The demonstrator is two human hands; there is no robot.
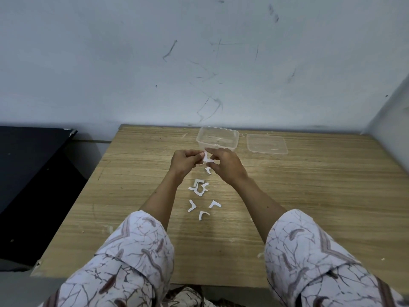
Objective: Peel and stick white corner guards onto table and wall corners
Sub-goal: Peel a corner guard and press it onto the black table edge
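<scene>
A small white corner guard (206,157) is pinched between the fingertips of my left hand (184,162) and my right hand (224,166), held a little above the wooden table (309,196). Both hands meet just in front of a clear plastic container (218,138). Below the hands, several white L-shaped pieces (199,187) lie scattered on the table, some in a small cluster, others apart nearer me (214,204). Whether these are guards or peeled backings is unclear.
The container's clear lid (266,144) lies flat to its right. A scuffed pale wall (199,63) rises behind the table and a second wall closes the right side (394,111). A black surface (28,165) stands left of the table.
</scene>
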